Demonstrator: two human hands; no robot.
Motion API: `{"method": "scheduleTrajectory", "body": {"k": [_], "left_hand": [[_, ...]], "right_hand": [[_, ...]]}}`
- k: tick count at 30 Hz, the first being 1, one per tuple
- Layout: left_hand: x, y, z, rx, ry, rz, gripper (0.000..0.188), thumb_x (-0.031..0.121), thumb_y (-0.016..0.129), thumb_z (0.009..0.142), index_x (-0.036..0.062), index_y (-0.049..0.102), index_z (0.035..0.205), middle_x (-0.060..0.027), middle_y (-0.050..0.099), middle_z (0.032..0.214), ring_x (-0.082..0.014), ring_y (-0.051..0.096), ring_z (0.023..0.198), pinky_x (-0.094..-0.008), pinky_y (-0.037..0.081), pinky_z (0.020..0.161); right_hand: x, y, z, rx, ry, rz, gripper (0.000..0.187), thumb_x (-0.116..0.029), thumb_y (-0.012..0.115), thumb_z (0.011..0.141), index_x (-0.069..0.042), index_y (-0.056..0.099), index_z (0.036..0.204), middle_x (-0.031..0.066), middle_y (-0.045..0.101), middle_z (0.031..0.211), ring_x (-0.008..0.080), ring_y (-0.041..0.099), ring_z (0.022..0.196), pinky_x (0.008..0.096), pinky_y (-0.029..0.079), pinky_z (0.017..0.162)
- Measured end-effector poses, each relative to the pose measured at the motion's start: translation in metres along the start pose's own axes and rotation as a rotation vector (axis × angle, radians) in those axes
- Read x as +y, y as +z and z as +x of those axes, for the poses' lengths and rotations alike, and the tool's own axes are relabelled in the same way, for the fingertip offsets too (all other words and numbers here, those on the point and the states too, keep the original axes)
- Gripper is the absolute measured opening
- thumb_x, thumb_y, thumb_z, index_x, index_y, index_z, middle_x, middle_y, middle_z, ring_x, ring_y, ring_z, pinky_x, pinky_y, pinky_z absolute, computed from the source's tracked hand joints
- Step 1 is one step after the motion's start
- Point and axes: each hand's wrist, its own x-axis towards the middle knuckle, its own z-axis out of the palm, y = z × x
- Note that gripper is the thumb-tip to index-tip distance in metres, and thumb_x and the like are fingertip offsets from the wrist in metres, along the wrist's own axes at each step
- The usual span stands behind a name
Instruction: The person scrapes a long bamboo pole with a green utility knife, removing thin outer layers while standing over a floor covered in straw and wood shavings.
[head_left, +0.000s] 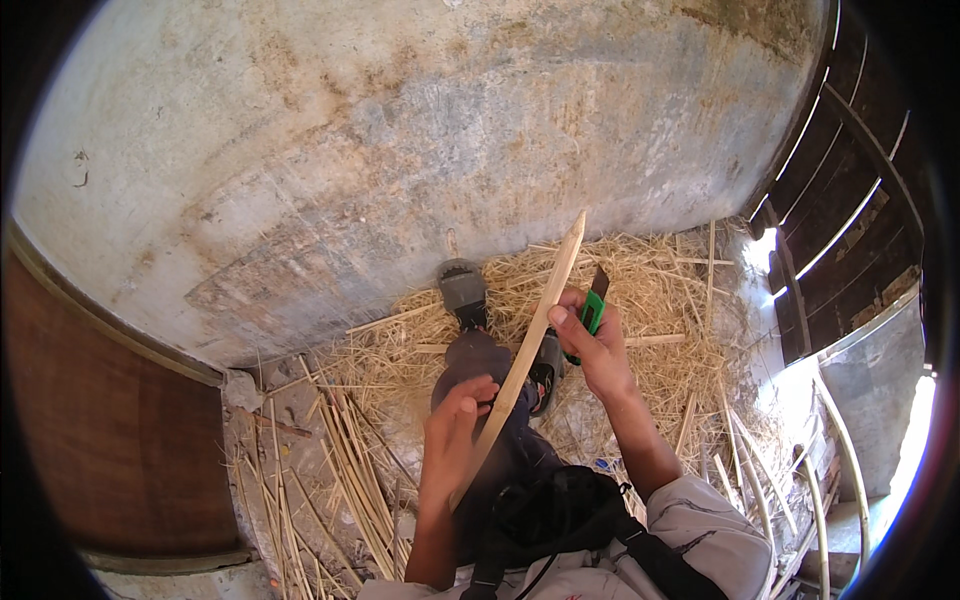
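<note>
A long, pale bamboo strip (530, 345) with a pointed upper end slants across in front of me, from near my left wrist up toward the wall. My right hand (602, 350) is closed round a green utility knife (592, 313), its dark blade pointing upward. The right thumb lies against the strip, and the fingers behind it are partly hidden. My left hand (452, 430) is beside the strip's lower part, with its fingers stretched out and loosely apart; whether the palm touches the strip I cannot tell.
Straw-like shavings (660, 290) cover the floor around my shoes (463, 290). Long bamboo strips (365, 470) lie at lower left, and more poles (822, 480) lean at right. A stained wall (450, 130) rises ahead, a brown panel (120, 420) stands left, dark slatted boards (840, 200) right.
</note>
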Motion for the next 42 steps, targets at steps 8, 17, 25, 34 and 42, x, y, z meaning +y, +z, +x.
{"method": "scheduleTrajectory", "body": {"k": [8, 17, 25, 34, 42], "left_hand": [[0.012, 0.004, -0.012, -0.12, -0.165, 0.105, 0.024, 0.017, 0.063, 0.109, -0.0019, 0.074, 0.117, -0.0035, 0.071, 0.078, -0.0063, 0.06, 0.063, -0.0237, 0.047, 0.057], [0.031, 0.018, -0.013, 0.086, -0.122, 0.04, 0.022, 0.015, 0.062, 0.109, -0.0024, 0.074, 0.115, -0.0038, 0.067, 0.073, -0.0052, 0.054, 0.053, -0.0228, 0.039, 0.048], [0.038, 0.021, -0.013, 0.092, -0.132, 0.04, 0.021, 0.015, 0.064, 0.108, -0.0018, 0.074, 0.115, -0.0036, 0.068, 0.074, -0.0058, 0.057, 0.055, -0.0228, 0.042, 0.05], [0.033, 0.023, -0.017, 0.103, -0.113, 0.1, 0.026, 0.016, 0.058, 0.111, -0.0057, 0.072, 0.112, -0.0011, 0.061, 0.069, -0.0024, 0.047, 0.051, -0.0223, 0.033, 0.047], [0.027, 0.026, -0.025, 0.112, -0.116, 0.093, 0.026, 0.016, 0.058, 0.112, -0.0061, 0.071, 0.107, 0.002, 0.054, 0.061, -0.0026, 0.045, 0.05, -0.0225, 0.031, 0.047]], "right_hand": [[-0.005, 0.004, 0.0, 0.045, -0.09, 0.011, 0.021, -0.023, 0.068, 0.106, -0.003, 0.071, 0.113, -0.0078, 0.051, 0.078, 0.0044, 0.042, 0.066, 0.023, 0.035, 0.061], [-0.002, -0.003, -0.035, -0.222, -0.487, -0.709, 0.029, -0.027, 0.078, 0.096, -0.006, 0.072, 0.115, 0.008, 0.069, 0.087, 0.0245, 0.068, 0.067, 0.0353, 0.052, 0.06], [0.001, 0.0, -0.044, -0.171, -0.59, -0.912, 0.03, -0.031, 0.084, 0.089, -0.013, 0.078, 0.112, 0.0025, 0.062, 0.076, 0.0226, 0.064, 0.06, 0.0377, 0.049, 0.053], [-0.001, -0.002, -0.037, -0.111, -0.642, -1.03, 0.029, -0.032, 0.085, 0.086, -0.018, 0.079, 0.111, 0.0, 0.058, 0.072, 0.021, 0.062, 0.057, 0.0362, 0.048, 0.051], [0.0, -0.009, -0.027, -0.054, -0.663, -1.037, 0.029, -0.033, 0.085, 0.085, -0.018, 0.08, 0.108, -0.0005, 0.057, 0.069, 0.0207, 0.061, 0.057, 0.0357, 0.048, 0.051]]}}
